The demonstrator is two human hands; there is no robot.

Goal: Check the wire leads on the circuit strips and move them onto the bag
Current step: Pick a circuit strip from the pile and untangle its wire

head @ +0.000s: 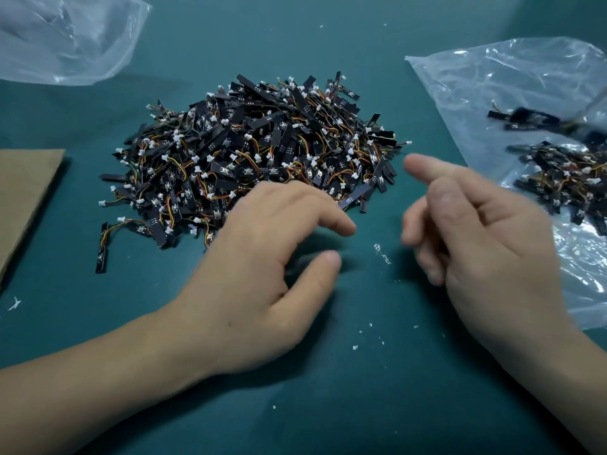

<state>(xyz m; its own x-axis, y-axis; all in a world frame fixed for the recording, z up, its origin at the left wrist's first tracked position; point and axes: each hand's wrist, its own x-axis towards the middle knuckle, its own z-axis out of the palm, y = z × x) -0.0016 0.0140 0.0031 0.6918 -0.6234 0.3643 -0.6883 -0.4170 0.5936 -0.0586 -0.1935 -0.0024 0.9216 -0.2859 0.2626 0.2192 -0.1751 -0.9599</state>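
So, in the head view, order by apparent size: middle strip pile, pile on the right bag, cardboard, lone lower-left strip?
1. middle strip pile
2 and 3. pile on the right bag and cardboard: similar, both cut by the frame edge, so unranked
4. lone lower-left strip

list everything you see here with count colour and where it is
table: one, teal, under everything
circuit strip pile: too many to count, black with coloured leads, white plugs, centre
right bag: one, clear plastic, right side
strips on the bag: a smaller heap, black, on the right bag, partly blurred
second bag: one, clear plastic, top left corner
cardboard: one sheet, brown, left edge
white scraps: several, white, scattered over the near half
left hand: one, open, holding nothing, at the pile's near edge
right hand: one, loosely curled, holding nothing, beside the right bag
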